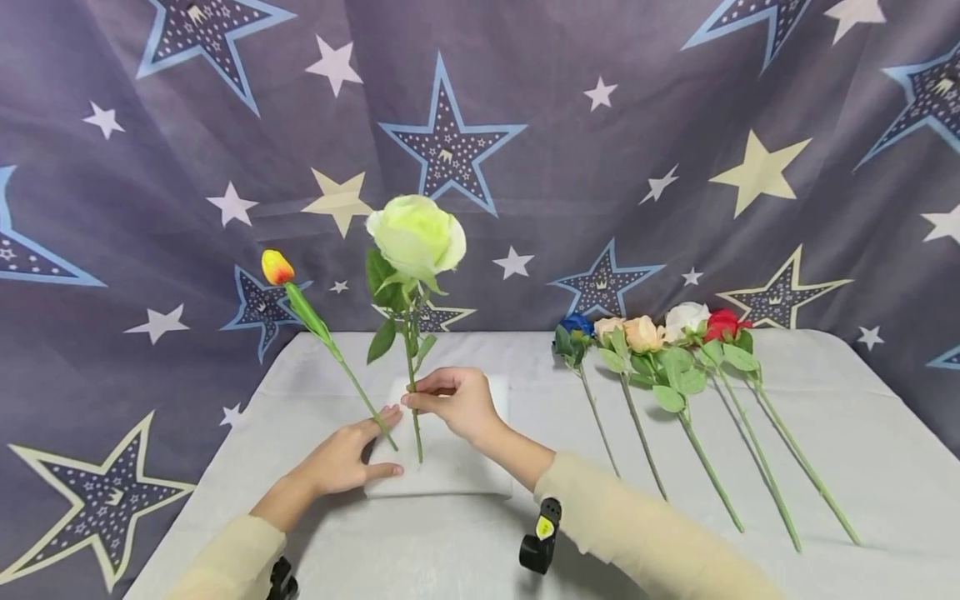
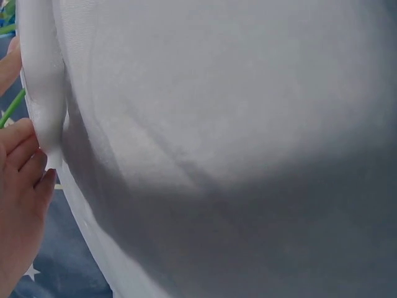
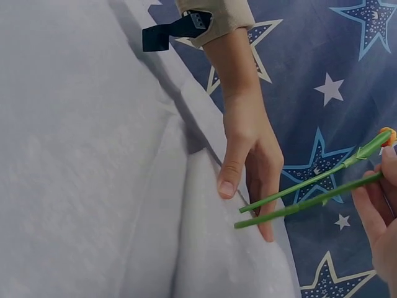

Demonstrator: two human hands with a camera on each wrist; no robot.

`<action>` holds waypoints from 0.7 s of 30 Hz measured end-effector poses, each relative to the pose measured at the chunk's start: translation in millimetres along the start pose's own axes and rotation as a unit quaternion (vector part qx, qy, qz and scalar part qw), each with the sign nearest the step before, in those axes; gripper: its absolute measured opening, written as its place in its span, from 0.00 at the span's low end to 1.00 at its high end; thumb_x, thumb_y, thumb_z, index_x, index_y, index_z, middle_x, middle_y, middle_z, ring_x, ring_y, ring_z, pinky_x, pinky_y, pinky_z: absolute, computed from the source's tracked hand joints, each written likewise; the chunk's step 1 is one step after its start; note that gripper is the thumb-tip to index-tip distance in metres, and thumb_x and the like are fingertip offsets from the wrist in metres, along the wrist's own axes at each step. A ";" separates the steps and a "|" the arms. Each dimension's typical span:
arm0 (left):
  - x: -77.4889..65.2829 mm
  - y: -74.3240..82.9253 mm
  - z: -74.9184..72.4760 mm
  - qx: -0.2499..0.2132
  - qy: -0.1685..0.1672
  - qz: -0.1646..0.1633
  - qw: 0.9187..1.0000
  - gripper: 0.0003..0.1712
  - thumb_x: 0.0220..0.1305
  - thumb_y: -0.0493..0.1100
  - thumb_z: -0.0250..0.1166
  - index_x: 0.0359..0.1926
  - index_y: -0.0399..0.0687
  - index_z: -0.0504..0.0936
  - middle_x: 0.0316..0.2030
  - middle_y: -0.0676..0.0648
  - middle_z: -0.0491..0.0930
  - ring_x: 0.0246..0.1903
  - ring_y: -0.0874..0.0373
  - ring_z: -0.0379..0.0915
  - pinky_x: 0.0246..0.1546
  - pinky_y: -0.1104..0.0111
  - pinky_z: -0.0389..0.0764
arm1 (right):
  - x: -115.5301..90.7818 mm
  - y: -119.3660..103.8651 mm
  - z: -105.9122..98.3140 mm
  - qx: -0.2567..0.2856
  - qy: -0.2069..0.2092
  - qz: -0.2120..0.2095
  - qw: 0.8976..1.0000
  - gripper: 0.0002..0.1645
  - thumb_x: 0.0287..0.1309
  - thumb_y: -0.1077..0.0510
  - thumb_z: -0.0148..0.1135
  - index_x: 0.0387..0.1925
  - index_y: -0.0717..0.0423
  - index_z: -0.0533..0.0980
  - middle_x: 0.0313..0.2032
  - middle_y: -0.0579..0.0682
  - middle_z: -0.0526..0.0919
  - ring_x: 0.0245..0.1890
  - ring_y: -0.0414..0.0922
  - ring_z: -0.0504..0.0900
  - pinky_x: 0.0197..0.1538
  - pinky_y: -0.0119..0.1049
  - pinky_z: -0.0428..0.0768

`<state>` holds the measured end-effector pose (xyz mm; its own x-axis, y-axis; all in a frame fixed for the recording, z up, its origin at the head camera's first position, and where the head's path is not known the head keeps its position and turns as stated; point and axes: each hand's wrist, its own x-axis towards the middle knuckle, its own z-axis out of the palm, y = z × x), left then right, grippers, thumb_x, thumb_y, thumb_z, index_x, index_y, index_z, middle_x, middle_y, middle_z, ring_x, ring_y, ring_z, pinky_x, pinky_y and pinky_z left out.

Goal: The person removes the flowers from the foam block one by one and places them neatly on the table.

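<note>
A pale green-white rose stands nearly upright over a white foam block. My right hand pinches its stem partway down between thumb and fingers. The stem's lower end is at the block's top; whether it is in the foam I cannot tell. My left hand rests on the block's left side, fingers extended and thumb apart. Beside that hand a red-and-yellow tulip leans left, its stem end at the block. In the right wrist view, both stem ends show near the left hand.
On the right of the white-covered table lies a row of roses: a blue rose, peach ones, a white rose and a red rose. A star-patterned curtain hangs behind the table.
</note>
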<state>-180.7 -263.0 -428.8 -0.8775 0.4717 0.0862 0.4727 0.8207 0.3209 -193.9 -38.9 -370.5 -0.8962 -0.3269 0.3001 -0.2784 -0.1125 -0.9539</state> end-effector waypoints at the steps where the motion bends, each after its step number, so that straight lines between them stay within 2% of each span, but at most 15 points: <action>1: 0.6 0.0 -1.0 -0.002 0.002 0.001 1.000 0.48 0.50 0.63 0.67 0.66 0.43 0.65 0.66 0.40 0.64 0.65 0.44 0.62 0.65 0.50 0.64 | 0.7 -1.4 -1.0 -0.003 0.006 0.000 1.000 0.10 0.47 0.68 0.69 0.32 0.72 0.81 0.33 0.67 0.84 0.30 0.51 0.86 0.36 0.36 0.86; 10: 2.5 -2.4 1.8 -0.008 -0.005 0.013 1.000 0.48 0.51 0.63 0.66 0.66 0.40 0.64 0.66 0.41 0.64 0.66 0.44 0.60 0.66 0.51 0.63 | -3.4 -5.1 -14.3 0.025 0.031 0.048 0.998 0.11 0.46 0.67 0.69 0.33 0.72 0.80 0.32 0.64 0.85 0.26 0.42 0.86 0.37 0.40 0.87; 15: 2.2 -2.3 1.0 -0.006 0.001 0.012 1.000 0.49 0.50 0.63 0.67 0.67 0.42 0.64 0.66 0.42 0.64 0.66 0.44 0.61 0.66 0.51 0.64 | -3.8 -4.9 -21.9 0.019 0.038 0.056 0.997 0.12 0.47 0.65 0.70 0.33 0.70 0.81 0.30 0.61 0.86 0.24 0.38 0.85 0.36 0.40 0.87; 21: 2.2 -1.1 0.9 0.000 0.003 0.012 1.000 0.49 0.49 0.63 0.68 0.66 0.43 0.65 0.66 0.42 0.64 0.65 0.45 0.62 0.65 0.51 0.64 | -7.7 -2.4 -28.8 0.015 0.067 0.073 0.995 0.12 0.47 0.65 0.70 0.35 0.69 0.82 0.30 0.60 0.87 0.22 0.36 0.83 0.34 0.37 0.86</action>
<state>-183.0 -262.6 -429.8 -0.8663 0.4895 0.0996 0.4938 0.8092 0.3182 -196.2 -9.1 -370.8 -0.9647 -0.2141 0.1531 -0.1337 -0.1023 -0.9857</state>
